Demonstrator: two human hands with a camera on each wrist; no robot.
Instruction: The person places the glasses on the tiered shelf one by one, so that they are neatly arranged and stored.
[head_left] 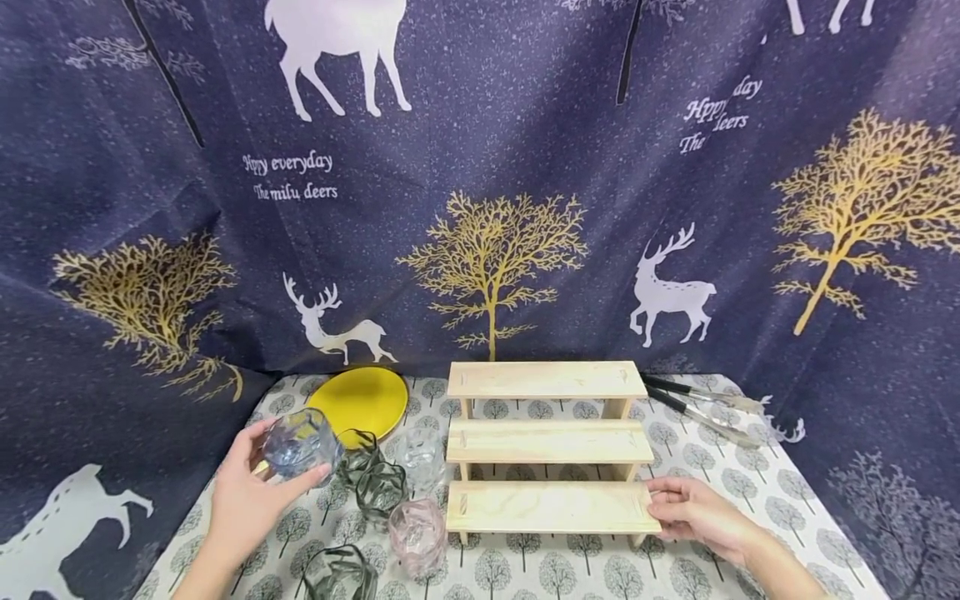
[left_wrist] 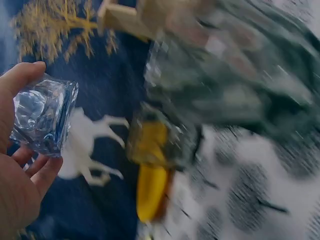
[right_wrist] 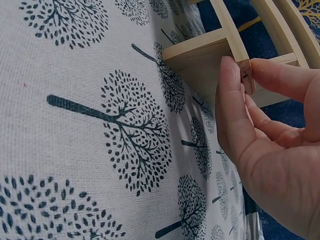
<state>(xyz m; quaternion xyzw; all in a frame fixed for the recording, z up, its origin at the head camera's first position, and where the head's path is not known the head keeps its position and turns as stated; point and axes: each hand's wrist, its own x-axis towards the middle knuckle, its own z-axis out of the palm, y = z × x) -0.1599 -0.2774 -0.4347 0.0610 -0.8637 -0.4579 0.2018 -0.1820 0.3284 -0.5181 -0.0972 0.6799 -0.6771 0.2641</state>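
In the head view my left hand (head_left: 243, 500) holds a faceted, bluish clear glass (head_left: 302, 443) in the air at the left, thumb and fingers spread round its sides. The left wrist view shows the same glass (left_wrist: 42, 117) tilted in the fingers. At the right, my right hand (head_left: 701, 512) pinches the right end of the lowest board of a three-tier wooden stand (head_left: 551, 507). In the right wrist view, thumb and fingers grip that board end (right_wrist: 246, 75). All three tiers are bare.
Between the left hand and the stand are several dark green glasses (head_left: 381, 490), a clear glass (head_left: 422, 457) and a pink glass (head_left: 417, 535). A yellow plate (head_left: 363, 402) lies behind them. Black-handled metal utensils (head_left: 705, 410) lie at the back right on the tree-patterned cloth (head_left: 555, 575).
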